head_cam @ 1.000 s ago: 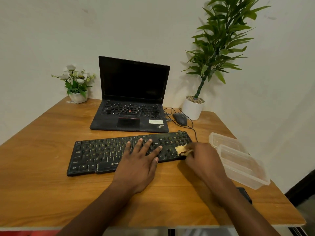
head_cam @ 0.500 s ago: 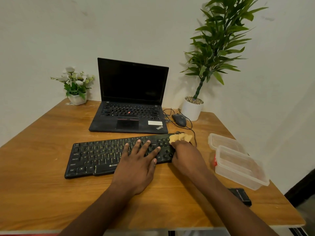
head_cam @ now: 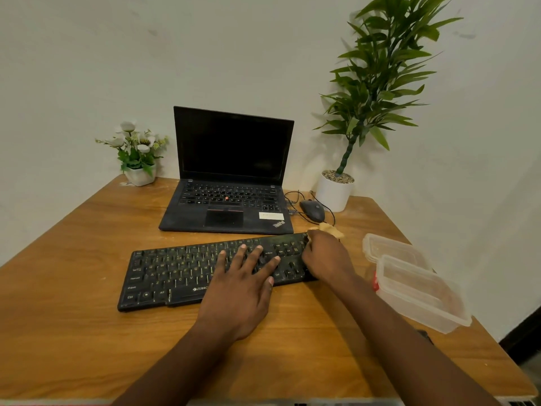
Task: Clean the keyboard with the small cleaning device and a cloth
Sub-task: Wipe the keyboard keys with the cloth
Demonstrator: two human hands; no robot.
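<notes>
A black keyboard point(head_cam: 175, 271) lies across the middle of the wooden table point(head_cam: 73, 332). My left hand point(head_cam: 240, 288) rests flat on its right-centre keys with the fingers spread. My right hand point(head_cam: 328, 256) sits over the keyboard's right end and grips a small yellow cloth point(head_cam: 332, 229), which pokes out past my knuckles at the far right corner. A small black object point(head_cam: 426, 336) shows partly behind my right forearm near the table's right edge; most of it is hidden.
An open black laptop point(head_cam: 228, 209) stands behind the keyboard. A wired mouse point(head_cam: 312, 210) and a tall potted plant point(head_cam: 335, 191) are at the back right. A small flower pot point(head_cam: 140, 174) sits back left. A clear plastic container point(head_cam: 421, 294) and its lid point(head_cam: 392, 249) are at the right.
My right hand has carried the cloth from the keyboard's near right part up to its far right corner. My left hand has stayed pressed on the keys.
</notes>
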